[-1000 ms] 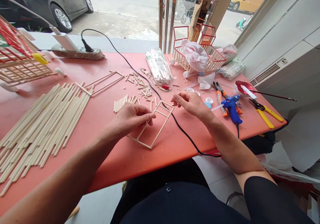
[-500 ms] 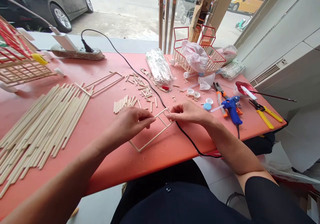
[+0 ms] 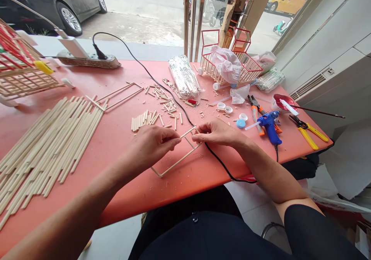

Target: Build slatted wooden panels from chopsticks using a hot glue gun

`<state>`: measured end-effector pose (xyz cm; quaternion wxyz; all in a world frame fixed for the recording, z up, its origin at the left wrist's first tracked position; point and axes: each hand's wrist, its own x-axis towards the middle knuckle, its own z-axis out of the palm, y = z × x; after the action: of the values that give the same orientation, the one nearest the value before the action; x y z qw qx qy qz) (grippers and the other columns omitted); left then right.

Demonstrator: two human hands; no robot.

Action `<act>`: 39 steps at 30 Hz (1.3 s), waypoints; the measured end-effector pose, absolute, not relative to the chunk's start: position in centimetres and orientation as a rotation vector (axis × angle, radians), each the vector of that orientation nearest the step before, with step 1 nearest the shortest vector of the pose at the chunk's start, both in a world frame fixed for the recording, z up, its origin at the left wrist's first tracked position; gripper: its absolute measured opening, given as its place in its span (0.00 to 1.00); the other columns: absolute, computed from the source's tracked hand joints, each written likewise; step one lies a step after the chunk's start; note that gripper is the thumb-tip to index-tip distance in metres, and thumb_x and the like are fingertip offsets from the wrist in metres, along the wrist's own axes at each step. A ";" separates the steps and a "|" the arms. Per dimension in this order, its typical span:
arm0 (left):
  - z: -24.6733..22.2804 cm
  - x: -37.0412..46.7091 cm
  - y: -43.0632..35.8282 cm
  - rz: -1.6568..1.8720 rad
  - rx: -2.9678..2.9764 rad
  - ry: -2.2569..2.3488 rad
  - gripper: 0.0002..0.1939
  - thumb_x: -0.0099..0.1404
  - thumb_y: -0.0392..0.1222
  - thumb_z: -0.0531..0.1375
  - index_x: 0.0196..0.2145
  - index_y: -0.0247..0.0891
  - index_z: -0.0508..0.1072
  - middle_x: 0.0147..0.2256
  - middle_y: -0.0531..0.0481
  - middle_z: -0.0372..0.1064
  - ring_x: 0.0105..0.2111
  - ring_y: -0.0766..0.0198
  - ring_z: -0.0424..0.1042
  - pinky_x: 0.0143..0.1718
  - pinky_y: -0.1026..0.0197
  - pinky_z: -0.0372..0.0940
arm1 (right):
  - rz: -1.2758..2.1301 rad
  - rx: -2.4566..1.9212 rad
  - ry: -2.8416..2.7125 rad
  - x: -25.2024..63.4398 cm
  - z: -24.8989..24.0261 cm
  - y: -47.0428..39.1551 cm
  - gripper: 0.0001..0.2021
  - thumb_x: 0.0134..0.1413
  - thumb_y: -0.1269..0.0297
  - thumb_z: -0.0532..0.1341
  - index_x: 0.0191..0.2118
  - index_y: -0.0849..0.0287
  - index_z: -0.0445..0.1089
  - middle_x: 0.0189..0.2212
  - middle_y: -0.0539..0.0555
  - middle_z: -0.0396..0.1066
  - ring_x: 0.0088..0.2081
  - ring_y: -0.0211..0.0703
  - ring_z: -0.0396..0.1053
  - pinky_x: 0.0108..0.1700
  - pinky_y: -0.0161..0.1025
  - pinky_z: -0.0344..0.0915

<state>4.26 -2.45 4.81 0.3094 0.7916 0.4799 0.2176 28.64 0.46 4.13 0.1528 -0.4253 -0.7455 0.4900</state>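
Note:
A rectangular frame of thin wooden sticks point(image 3: 177, 162) is between my hands, low over the near edge of the table, with a short crosspiece near its right end. My left hand point(image 3: 155, 142) pinches its far long stick, and the palm hides part of that side. At the right end, my right hand point(image 3: 213, 132) is closed in a pinch at the short end stick and crosspiece; the fingers cover the exact contact. Just beyond my left hand lie short cut stick pieces point(image 3: 143, 120).
Long wooden sticks point(image 3: 49, 148) cover the table's left side, beside another stick frame point(image 3: 123, 97). A black cable point(image 3: 139, 63) crosses the middle. To the right are a blue glue gun point(image 3: 269, 126), pliers point(image 3: 255, 113) and yellow-handled cutters point(image 3: 307, 130). A stick-built cart point(image 3: 252, 68) stands behind.
Both hands keep their hold on the stick frame, which has shifted only slightly. My right fingers have moved a little left over the crosspiece. The camera view has drifted slightly.

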 end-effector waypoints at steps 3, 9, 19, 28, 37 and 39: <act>4.9 4.2 -2.4 0.570 2.094 1.274 0.16 0.64 0.51 0.59 0.25 0.43 0.80 0.18 0.55 0.73 0.18 0.65 0.63 0.28 0.61 0.57 | 1.423 -1.218 -2.146 28.7 4.2 0.5 0.16 0.57 0.55 0.65 0.25 0.62 0.73 0.20 0.46 0.66 0.26 0.33 0.58 0.32 0.36 0.51; 4.9 4.1 -2.4 0.549 2.095 1.280 0.17 0.64 0.52 0.59 0.24 0.43 0.80 0.18 0.55 0.73 0.18 0.66 0.62 0.29 0.61 0.57 | 1.400 -1.184 -2.202 28.9 4.2 0.5 0.16 0.59 0.56 0.64 0.25 0.61 0.73 0.21 0.45 0.64 0.27 0.34 0.57 0.33 0.36 0.51; 5.1 4.0 -2.4 0.542 2.084 1.295 0.16 0.64 0.52 0.59 0.27 0.43 0.82 0.20 0.54 0.75 0.20 0.64 0.65 0.29 0.61 0.57 | 1.409 -1.175 -2.207 29.0 4.6 0.5 0.17 0.59 0.54 0.65 0.27 0.62 0.73 0.22 0.45 0.64 0.28 0.34 0.57 0.33 0.36 0.51; 5.1 3.4 -2.2 0.591 2.068 1.333 0.17 0.63 0.54 0.60 0.24 0.43 0.79 0.18 0.53 0.71 0.19 0.63 0.64 0.27 0.60 0.56 | 1.335 -1.240 -2.267 29.0 4.5 0.4 0.16 0.58 0.55 0.65 0.28 0.62 0.77 0.22 0.48 0.70 0.27 0.35 0.62 0.33 0.36 0.53; 5.2 3.4 -2.1 0.589 2.074 1.329 0.17 0.63 0.53 0.60 0.23 0.43 0.78 0.18 0.53 0.71 0.20 0.63 0.65 0.26 0.60 0.56 | 1.337 -1.204 -2.277 29.1 4.4 0.4 0.16 0.61 0.53 0.66 0.30 0.62 0.78 0.21 0.46 0.65 0.27 0.35 0.58 0.33 0.36 0.51; 5.2 3.4 -2.1 0.587 2.072 1.317 0.17 0.63 0.53 0.60 0.23 0.43 0.79 0.18 0.53 0.72 0.20 0.62 0.65 0.26 0.61 0.56 | 1.396 -1.142 -2.227 29.0 4.3 0.4 0.17 0.62 0.51 0.65 0.32 0.62 0.78 0.24 0.46 0.66 0.29 0.35 0.59 0.34 0.36 0.52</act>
<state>3.42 -2.11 5.20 0.3037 0.7821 0.4970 0.2215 28.98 0.42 4.32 0.1373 -0.3948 -0.7697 0.4825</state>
